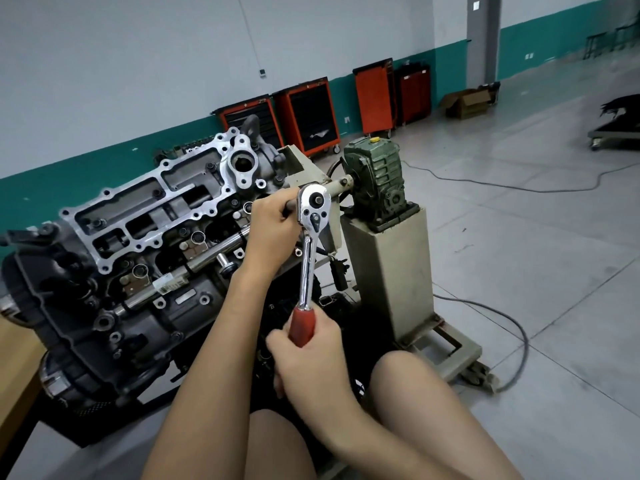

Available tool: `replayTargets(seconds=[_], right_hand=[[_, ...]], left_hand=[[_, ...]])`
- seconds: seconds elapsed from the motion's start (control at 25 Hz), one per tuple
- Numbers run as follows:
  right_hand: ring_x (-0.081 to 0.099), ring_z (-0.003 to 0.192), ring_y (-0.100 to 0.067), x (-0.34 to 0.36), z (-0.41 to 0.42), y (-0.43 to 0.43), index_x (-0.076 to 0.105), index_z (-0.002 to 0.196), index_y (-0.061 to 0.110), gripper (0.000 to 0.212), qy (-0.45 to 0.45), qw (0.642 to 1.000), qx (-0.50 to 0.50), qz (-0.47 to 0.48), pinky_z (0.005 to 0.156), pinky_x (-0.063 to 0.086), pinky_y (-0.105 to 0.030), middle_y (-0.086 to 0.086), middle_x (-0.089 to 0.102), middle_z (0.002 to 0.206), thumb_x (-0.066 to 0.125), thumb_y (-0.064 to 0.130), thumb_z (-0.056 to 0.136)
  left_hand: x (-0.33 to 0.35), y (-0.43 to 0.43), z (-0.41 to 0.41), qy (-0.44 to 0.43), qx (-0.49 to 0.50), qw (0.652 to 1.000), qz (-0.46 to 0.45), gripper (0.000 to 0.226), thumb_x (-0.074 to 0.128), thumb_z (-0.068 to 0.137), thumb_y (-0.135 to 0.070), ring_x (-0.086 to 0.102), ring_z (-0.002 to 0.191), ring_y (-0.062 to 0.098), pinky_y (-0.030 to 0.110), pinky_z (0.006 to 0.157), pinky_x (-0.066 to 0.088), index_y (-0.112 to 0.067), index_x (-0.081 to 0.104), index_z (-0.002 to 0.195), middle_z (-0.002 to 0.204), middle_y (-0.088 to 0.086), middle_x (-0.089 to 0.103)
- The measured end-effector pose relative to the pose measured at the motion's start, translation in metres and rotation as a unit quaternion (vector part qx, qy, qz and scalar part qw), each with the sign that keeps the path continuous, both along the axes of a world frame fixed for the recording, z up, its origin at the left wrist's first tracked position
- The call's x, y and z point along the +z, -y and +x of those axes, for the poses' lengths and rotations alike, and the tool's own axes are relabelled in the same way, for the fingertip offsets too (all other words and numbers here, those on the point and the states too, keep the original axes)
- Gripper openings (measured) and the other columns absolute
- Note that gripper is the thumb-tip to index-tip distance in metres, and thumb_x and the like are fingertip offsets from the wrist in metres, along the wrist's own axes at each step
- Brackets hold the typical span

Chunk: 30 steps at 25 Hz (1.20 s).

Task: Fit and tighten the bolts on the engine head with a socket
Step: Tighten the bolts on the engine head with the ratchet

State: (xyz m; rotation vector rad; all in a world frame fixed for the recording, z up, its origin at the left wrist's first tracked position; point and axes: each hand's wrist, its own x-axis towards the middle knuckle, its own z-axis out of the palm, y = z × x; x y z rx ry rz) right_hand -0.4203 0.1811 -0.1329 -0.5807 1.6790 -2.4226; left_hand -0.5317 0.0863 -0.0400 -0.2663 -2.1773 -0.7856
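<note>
Several dark bolts (209, 167) already sat in the engine head (149, 216), which lay tilted with its silver gasket face toward me. From this angle I could not judge whether any were fully tight. I judged the job partway done: bolts fitted in places and tightening in hand, with an unknown share left.

The socket itself was hidden behind my left hand (273, 233), so I could only say it probably sat on a bolt at the head's right end. That left hand was curled round the dark extension bar (289, 206), just beside the chrome ratchet (313, 216). The ratchet's shaft ran down toward me to its red handle (302, 323), which my right hand (308, 355) gripped with its fingers wrapped round.

The head lay left of and beyond both hands, the left hand close over its right end and the right hand well apart, nearer me. To the right stood the beige engine stand (391, 271) with a green gearbox (375, 174). Orange tool carts (304, 112) lined the far wall.
</note>
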Motion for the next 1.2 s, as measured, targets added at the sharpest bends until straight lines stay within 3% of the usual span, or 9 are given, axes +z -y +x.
replayTargets(seconds=[0.16, 0.36, 0.44, 0.56, 0.64, 0.76, 0.84, 0.96, 1.2], right_hand=[[0.034, 0.045, -0.007, 0.005, -0.057, -0.081, 0.04, 0.062, 0.023, 0.035, -0.194, 0.957, -0.038, 0.211, 0.046, 0.033, -0.024, 0.01, 0.039, 0.05, 0.061, -0.002, 0.075], [0.04, 0.047, -0.006, 0.08, -0.152, -0.153, 0.042, 0.071, 0.022, 0.016, -0.452, 0.766, -0.124, 0.441, 0.052, 0.03, -0.026, 0.01, 0.041, 0.053, 0.057, 0.023, 0.077], [0.041, 0.048, -0.008, 0.072, -0.147, -0.149, 0.041, 0.068, 0.025, 0.024, -0.422, 0.787, -0.132, 0.43, 0.053, 0.03, -0.026, 0.01, 0.041, 0.053, 0.061, 0.015, 0.077], [0.034, 0.044, -0.004, 0.021, -0.091, -0.113, 0.039, 0.062, 0.024, 0.039, -0.266, 0.907, -0.11, 0.308, 0.048, 0.031, -0.022, 0.009, 0.038, 0.048, 0.066, -0.002, 0.076], [0.032, 0.043, -0.007, 0.0, -0.046, -0.071, 0.038, 0.061, 0.018, 0.033, -0.139, 0.97, -0.089, 0.178, 0.044, 0.031, -0.022, 0.009, 0.035, 0.047, 0.064, 0.002, 0.073], [0.033, 0.036, -0.013, 0.0, -0.003, -0.008, 0.039, 0.061, 0.022, 0.021, 0.0, 1.0, 0.004, -0.002, 0.037, 0.031, -0.02, 0.006, 0.035, 0.046, 0.055, 0.011, 0.067], [0.033, 0.034, -0.01, 0.004, -0.006, -0.014, 0.039, 0.06, 0.023, 0.024, -0.002, 1.0, 0.011, 0.015, 0.035, 0.031, -0.019, 0.008, 0.035, 0.044, 0.055, 0.008, 0.069], [0.03, 0.041, -0.003, 0.002, -0.051, -0.074, 0.038, 0.06, 0.022, 0.037, -0.138, 0.973, -0.025, 0.184, 0.041, 0.03, -0.018, 0.011, 0.035, 0.046, 0.06, -0.004, 0.074], [0.042, 0.048, -0.005, 0.076, -0.154, -0.151, 0.041, 0.069, 0.024, 0.031, -0.416, 0.776, -0.136, 0.453, 0.048, 0.029, -0.022, 0.009, 0.042, 0.053, 0.064, 0.005, 0.077]], left_hand=[[0.001, 0.002, -0.001, 0.01, -0.003, 1.0, -0.011, 0.013, 0.051, 0.081, 0.008, 0.045, 0.062, 0.014, 0.042, 0.054, 0.042, 0.012, 0.06, 0.072, 0.069, 0.03, 0.059], [0.005, -0.003, -0.004, 0.0, -0.002, 0.999, -0.032, 0.023, 0.048, 0.084, 0.002, 0.03, 0.052, 0.006, 0.024, 0.049, 0.024, 0.014, 0.054, 0.065, 0.056, 0.026, 0.048], [0.003, -0.002, -0.004, -0.005, 0.001, 1.0, -0.03, 0.024, 0.048, 0.085, 0.005, 0.031, 0.051, 0.007, 0.022, 0.048, 0.023, 0.013, 0.051, 0.063, 0.053, 0.023, 0.046], [0.0, -0.003, -0.002, -0.017, 0.009, 0.999, -0.026, 0.026, 0.047, 0.082, 0.009, 0.031, 0.049, 0.003, 0.016, 0.046, 0.022, 0.01, 0.043, 0.057, 0.049, 0.01, 0.04], [0.0, -0.004, -0.003, -0.013, 0.02, 0.999, -0.03, 0.023, 0.049, 0.08, 0.012, 0.035, 0.05, 0.008, 0.026, 0.047, 0.028, 0.011, 0.044, 0.057, 0.051, 0.019, 0.045], [0.0, -0.002, -0.003, -0.001, 0.006, 1.0, -0.023, 0.017, 0.052, 0.075, 0.017, 0.038, 0.05, 0.011, 0.026, 0.045, 0.031, 0.013, 0.047, 0.06, 0.054, 0.02, 0.047], [0.002, 0.0, -0.002, 0.001, -0.002, 1.0, -0.026, 0.015, 0.051, 0.074, 0.017, 0.036, 0.052, 0.013, 0.03, 0.047, 0.029, 0.012, 0.049, 0.06, 0.054, 0.02, 0.048], [0.003, -0.002, -0.003, 0.004, -0.005, 0.999, -0.038, 0.021, 0.049, 0.078, 0.011, 0.035, 0.049, 0.014, 0.032, 0.047, 0.03, 0.011, 0.046, 0.057, 0.051, 0.02, 0.047], [0.007, -0.005, -0.004, 0.0, -0.007, 1.0, -0.027, 0.024, 0.047, 0.081, 0.009, 0.028, 0.046, 0.004, 0.019, 0.046, 0.022, 0.008, 0.045, 0.056, 0.046, 0.006, 0.036]])
